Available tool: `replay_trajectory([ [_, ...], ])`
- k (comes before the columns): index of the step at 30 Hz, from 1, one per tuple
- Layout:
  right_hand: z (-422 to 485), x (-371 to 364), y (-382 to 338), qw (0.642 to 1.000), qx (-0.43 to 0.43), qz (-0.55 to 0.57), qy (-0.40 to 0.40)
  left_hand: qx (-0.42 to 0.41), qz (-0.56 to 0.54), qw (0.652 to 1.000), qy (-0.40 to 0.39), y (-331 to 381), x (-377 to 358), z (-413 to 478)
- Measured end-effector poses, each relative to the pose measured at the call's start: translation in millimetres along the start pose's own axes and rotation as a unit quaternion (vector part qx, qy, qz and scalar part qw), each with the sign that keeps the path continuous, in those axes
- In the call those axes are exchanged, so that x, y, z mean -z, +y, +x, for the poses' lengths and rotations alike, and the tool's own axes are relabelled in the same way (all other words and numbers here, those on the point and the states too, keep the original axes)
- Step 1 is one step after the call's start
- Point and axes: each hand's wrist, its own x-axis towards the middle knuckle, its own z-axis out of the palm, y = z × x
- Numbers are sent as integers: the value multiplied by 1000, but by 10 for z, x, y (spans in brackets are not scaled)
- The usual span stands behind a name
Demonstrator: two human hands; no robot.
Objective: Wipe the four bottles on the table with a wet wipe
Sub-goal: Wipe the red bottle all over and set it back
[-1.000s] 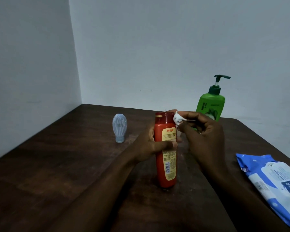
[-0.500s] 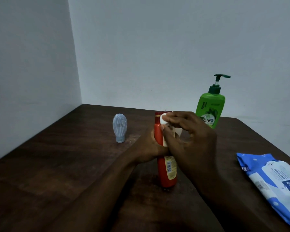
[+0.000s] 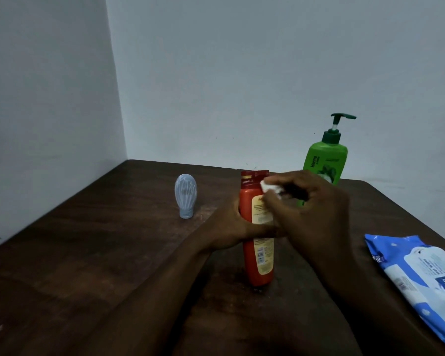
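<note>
The left hand point(image 3: 235, 228) grips the upright red bottle point(image 3: 257, 255) at mid-desk point(image 3: 88, 265). The right hand point(image 3: 316, 214) pinches a crumpled white wet wipe point(image 3: 269, 187) against its shoulder. A green pump bottle point(image 3: 324, 163) stands behind, a pale blue bottle point(image 3: 185, 195) to the left, and a blue wipes pack point(image 3: 421, 278) to the right.

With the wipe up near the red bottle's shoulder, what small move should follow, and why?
Probably draw the wet wipe down the label of the red bottle: the right hand presses it near the cap, the left hand steadies the middle, and the lower body looks unreached.
</note>
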Motion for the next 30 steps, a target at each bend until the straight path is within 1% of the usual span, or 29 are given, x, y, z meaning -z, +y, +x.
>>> replay_trajectory([
  [1, 24, 44, 75, 997, -74, 33, 0, -8, -4, 1000, -3, -6, 12, 7],
  [3, 52, 95, 222, 975, -190, 111, 12, -4, -18, 1000, -13, -30, 7, 17],
  [4, 66, 114, 258, 960, -230, 160, 24, -6, -15, 1000, -13, -17, 1, 23],
  [6, 78, 145, 269, 938, -257, 230, 40, 2, -11, 1000, -13, -57, 6, 49],
  [8, 68, 150, 240, 944, -234, 229, 41, 3, -9, 1000, -12, -23, -3, 31],
  [13, -27, 30, 100, 980, -119, 159, 23, 3, -3, 1000, 4, -18, -22, 0],
  [16, -45, -34, 51, 998, -16, 54, 28, -15, -3, 1000, -6, 40, -27, -40],
  [18, -31, -72, 27, 998, 43, -9, 38, -29, -1, 1000, -1, 61, -43, -59],
  [20, -14, -100, -5, 995, 79, -32, 42, -45, 0, 999, 16, 88, -54, -73],
  [23, 29, -132, -65, 992, 109, -60, 36, -57, 13, 998, 19, 81, -71, -70],
  [25, 62, -195, -110, 990, 113, -84, 31, -55, 37, 998, 19, 63, -83, -67],
  [27, 77, -283, -188, 989, 106, -101, 19, -41, 43, 998, -7, 64, -93, -89],
  [28, 70, -311, -232, 991, 97, -95, 8, -31, 36, 999, -15, 63, -100, -102],
  [30, 56, -262, -298, 997, 60, -36, -23, -28, 31, 999, -6, 74, -130, -76],
])
